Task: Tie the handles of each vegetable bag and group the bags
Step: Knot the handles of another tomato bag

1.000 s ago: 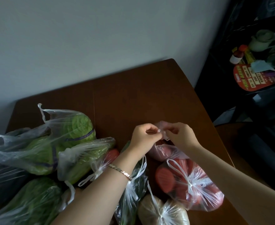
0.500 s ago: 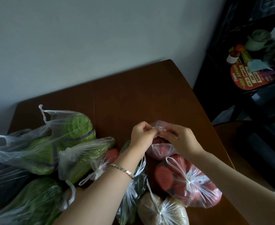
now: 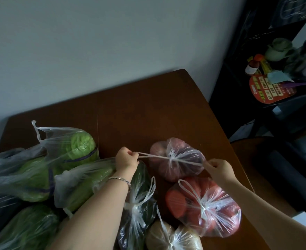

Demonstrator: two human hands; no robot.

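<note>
At the frame's centre, on the brown bench (image 3: 148, 109), lies the bag of reddish vegetables (image 3: 174, 159). The left hand (image 3: 126, 160) and right hand (image 3: 218, 168) each pinch one handle (pulled taut sideways), a knot between. Other bags crowd the lower left.

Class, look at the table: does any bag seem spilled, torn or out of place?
Nothing spilled or torn. Only the cabbage bag at the left gapes open, handles untied, unlike the knotted bag of red produce.
</note>
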